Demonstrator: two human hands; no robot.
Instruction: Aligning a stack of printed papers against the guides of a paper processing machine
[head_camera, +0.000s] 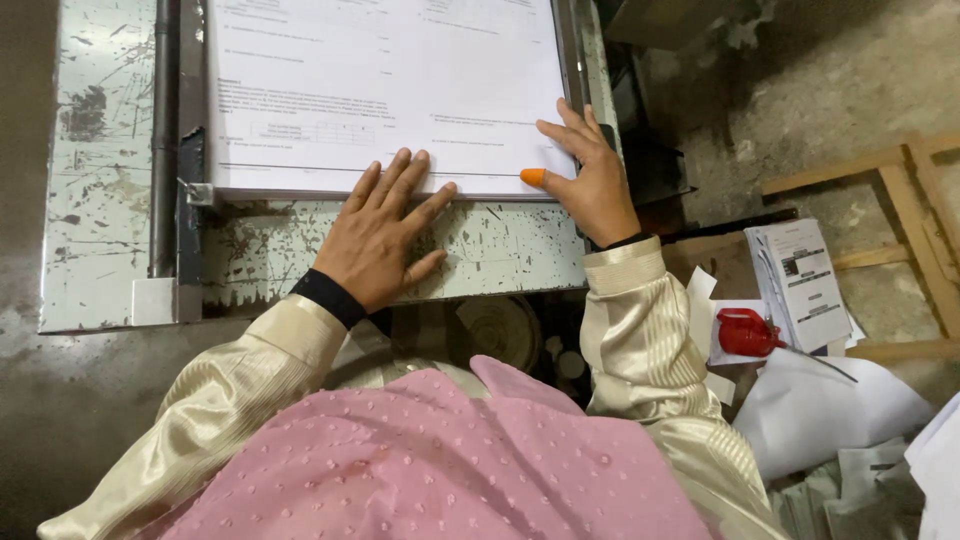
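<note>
Nearest the camera a pink dotted cloth (440, 460) covers the person's front, flanked by shiny cream sleeves (640, 330). Beyond it, the left hand (385, 235) lies flat with fingers spread, palm on the worn, paint-chipped metal table (500, 255) and fingertips overlapping the near edge of a thick stack of printed white sheets (390, 90); it grips nothing. The right hand (590, 175), at about three o'clock from the left one, is also open, fingers laid on the stack's near right corner, its thumb wearing an orange rubber tip (533, 177) that presses the sheet edge. The stack sits at twelve o'clock from both hands, squared against a metal side guide (190, 150) at its nine o'clock edge.

No true container shows. At four o'clock from the right hand, on the rough floor, a small red object (748, 332) lies on loose white paper scraps (830, 410), just beside a smaller bundle of printed papers (800, 285) resting at its one o'clock. A wooden frame (900, 170) lies flat beyond that bundle, at two o'clock
</note>
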